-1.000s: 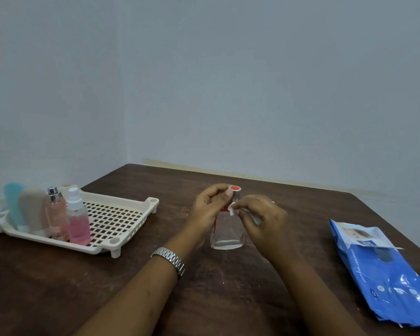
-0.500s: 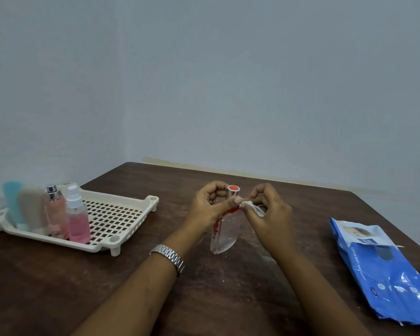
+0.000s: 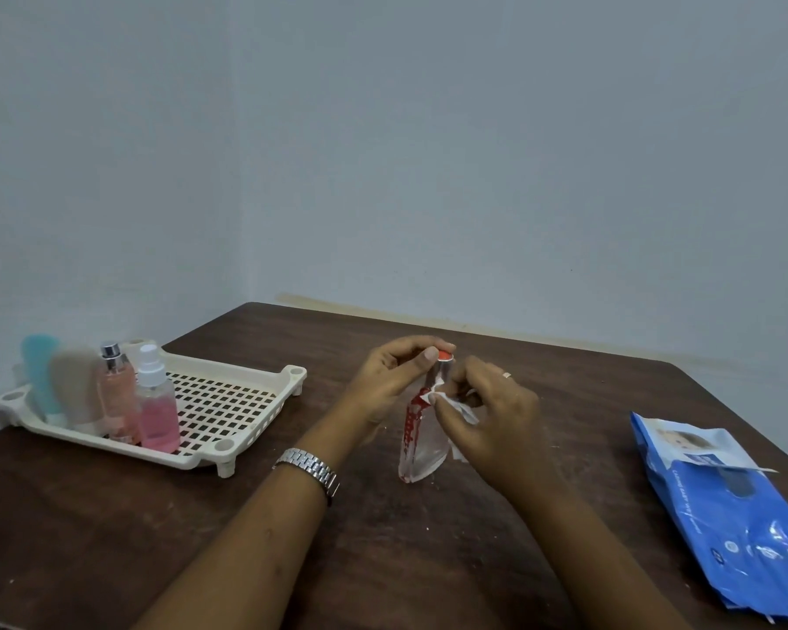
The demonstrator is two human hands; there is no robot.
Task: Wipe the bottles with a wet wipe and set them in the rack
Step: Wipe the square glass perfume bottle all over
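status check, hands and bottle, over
Left hand pinching clear bottle at cap, bottle tilted. Right hand rubbing wet wipe on neck. Path to rack unobstructed.

A clear bottle (image 3: 417, 441) with red print and red cap, white wipe (image 3: 456, 404), cream grid-holed rack (image 3: 228, 397), pink spray bottle (image 3: 155, 402), blue wipes pack (image 3: 728, 516), dark brown table (image 3: 110, 529).

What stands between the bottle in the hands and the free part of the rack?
Nothing visible does. The clear bottle is held by the left hand at its cap, and the table between it and the rack is bare. The four bottles stand at the rack's left end, so the near right part stays free.
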